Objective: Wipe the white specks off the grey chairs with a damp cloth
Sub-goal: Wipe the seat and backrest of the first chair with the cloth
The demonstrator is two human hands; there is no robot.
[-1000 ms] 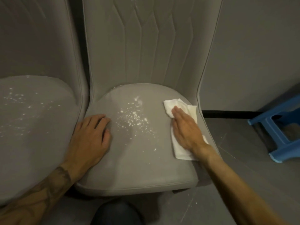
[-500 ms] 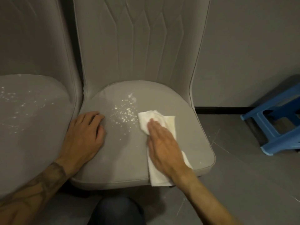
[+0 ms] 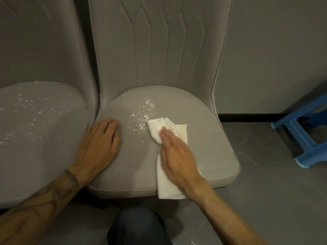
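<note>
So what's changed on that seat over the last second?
The right hand, pressing the white cloth flat, slid left across the right chair's seat, from its right edge to the rim of the white specks. Nothing was taken hold of or let go. The left hand stayed flat on the seat's left side; the left chair's specks look untouched.
</note>
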